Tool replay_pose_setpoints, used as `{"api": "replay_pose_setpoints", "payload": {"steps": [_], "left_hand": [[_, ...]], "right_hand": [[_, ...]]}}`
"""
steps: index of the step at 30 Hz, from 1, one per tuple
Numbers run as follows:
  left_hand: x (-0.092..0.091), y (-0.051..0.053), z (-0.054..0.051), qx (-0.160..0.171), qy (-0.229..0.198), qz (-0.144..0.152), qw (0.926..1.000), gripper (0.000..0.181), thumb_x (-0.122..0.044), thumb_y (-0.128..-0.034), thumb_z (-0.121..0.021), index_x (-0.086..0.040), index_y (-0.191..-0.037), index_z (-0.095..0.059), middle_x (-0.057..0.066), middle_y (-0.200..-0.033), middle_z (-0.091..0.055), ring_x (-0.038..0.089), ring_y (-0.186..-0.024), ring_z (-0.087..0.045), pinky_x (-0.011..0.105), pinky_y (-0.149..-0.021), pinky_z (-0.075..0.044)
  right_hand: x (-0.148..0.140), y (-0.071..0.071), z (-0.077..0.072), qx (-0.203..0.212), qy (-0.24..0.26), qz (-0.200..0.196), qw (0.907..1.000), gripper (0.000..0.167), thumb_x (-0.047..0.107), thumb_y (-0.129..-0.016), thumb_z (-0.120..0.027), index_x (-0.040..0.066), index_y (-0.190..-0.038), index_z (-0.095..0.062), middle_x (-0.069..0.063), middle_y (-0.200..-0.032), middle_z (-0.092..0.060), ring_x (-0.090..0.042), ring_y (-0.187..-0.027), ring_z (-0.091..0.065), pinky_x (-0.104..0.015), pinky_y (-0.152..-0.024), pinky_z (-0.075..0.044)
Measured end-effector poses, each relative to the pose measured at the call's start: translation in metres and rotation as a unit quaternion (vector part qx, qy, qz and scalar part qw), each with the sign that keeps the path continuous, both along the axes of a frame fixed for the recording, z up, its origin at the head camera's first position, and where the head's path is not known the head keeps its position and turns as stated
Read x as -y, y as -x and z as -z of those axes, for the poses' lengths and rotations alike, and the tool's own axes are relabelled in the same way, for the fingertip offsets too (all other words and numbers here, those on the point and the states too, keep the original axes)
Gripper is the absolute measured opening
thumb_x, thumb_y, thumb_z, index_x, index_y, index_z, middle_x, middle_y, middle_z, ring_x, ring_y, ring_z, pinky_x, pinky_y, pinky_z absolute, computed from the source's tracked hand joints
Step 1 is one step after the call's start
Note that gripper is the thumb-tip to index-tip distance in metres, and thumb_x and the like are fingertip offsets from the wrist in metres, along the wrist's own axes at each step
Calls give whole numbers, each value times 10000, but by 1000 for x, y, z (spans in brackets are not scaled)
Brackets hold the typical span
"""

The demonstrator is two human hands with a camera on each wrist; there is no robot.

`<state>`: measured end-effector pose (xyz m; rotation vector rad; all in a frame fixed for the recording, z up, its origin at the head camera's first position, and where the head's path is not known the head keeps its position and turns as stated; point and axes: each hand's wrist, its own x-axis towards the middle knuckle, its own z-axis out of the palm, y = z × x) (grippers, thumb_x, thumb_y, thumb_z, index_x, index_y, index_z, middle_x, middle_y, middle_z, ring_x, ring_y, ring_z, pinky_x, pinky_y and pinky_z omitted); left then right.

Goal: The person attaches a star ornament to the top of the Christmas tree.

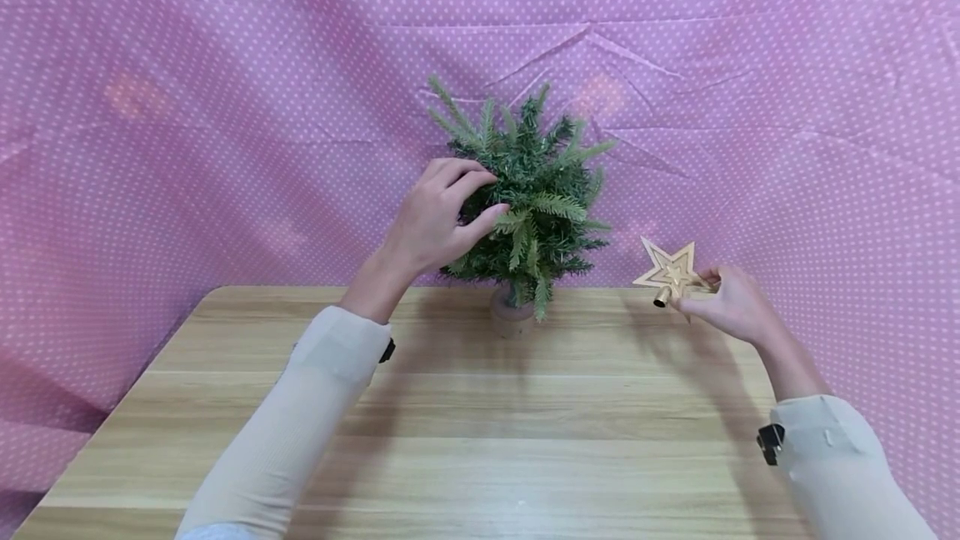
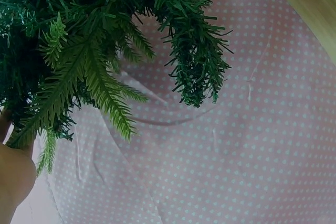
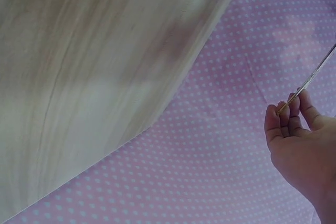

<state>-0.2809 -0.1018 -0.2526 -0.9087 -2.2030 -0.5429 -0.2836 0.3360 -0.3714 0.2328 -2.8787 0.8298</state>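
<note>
A small green artificial tree (image 1: 536,190) stands upright on a pale round base (image 1: 513,317) near the table's back edge. At its left side the left hand (image 1: 442,215) grips the branches between curved fingers and thumb; the fingertips are partly hidden in the needles. The left wrist view shows branches (image 2: 100,61) close up, with part of the left hand (image 2: 14,174) at the lower left. Right of the tree, the right hand (image 1: 731,302) pinches a gold star (image 1: 670,271) with a short tube at its bottom. Seen edge-on, the star (image 3: 316,72) is in the right hand (image 3: 304,150) in the right wrist view.
The light wood table (image 1: 480,440) runs from the back edge to the bottom of the head view. Pink dotted cloth (image 1: 300,65) hangs behind the tree and along both sides. Both forearms, in cream sleeves, reach over the table.
</note>
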Motion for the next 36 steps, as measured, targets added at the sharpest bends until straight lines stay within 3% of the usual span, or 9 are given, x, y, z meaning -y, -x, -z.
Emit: {"api": "replay_pose_setpoints", "payload": {"steps": [7, 17, 23, 36], "left_hand": [[0, -1, -1, 48, -16, 0, 10000, 433, -396, -968, -673, -53, -1229, -705, 127, -1270, -641, 299, -1258, -519, 434, -1115, -396], [-1, 1, 0, -23, 6, -16, 10000, 425, -394, -968, -670, -48, -1212, -709, 131, -1255, -644, 304, -1244, -526, 439, -1104, -407], [-1, 0, -1, -26, 48, -34, 10000, 430, -396, -969, -670, -42, -1209, -708, 133, -1251, -644, 309, -1239, -528, 441, -1100, -410], [-1, 2, 0, -49, 112, -93, 9999, 433, -403, -976, -662, -45, -1215, -705, 130, -1260, -638, 309, -1244, -522, 448, -1100, -407]], "right_hand": [[4, -1, -8, 27, 204, 21, 9998, 723, 465, -854, -771, -125, -1227, -585, -338, -1164, -624, -457, -1058, -594, -574, -835, -509], [12, 0, -21, -174, 263, -10, 9995, 750, 463, -854, -774, -145, -1245, -576, -369, -1197, -605, -500, -1109, -572, -635, -886, -484], [15, 0, -25, -377, 313, 32, 9988, 733, 451, -845, -787, -149, -1218, -589, -357, -1172, -607, -490, -1090, -572, -628, -871, -485], [24, -3, -39, -401, 345, 296, 9982, 778, 492, -852, -773, -146, -1244, -565, -318, -1157, -616, -457, -1078, -568, -607, -876, -477]]}}
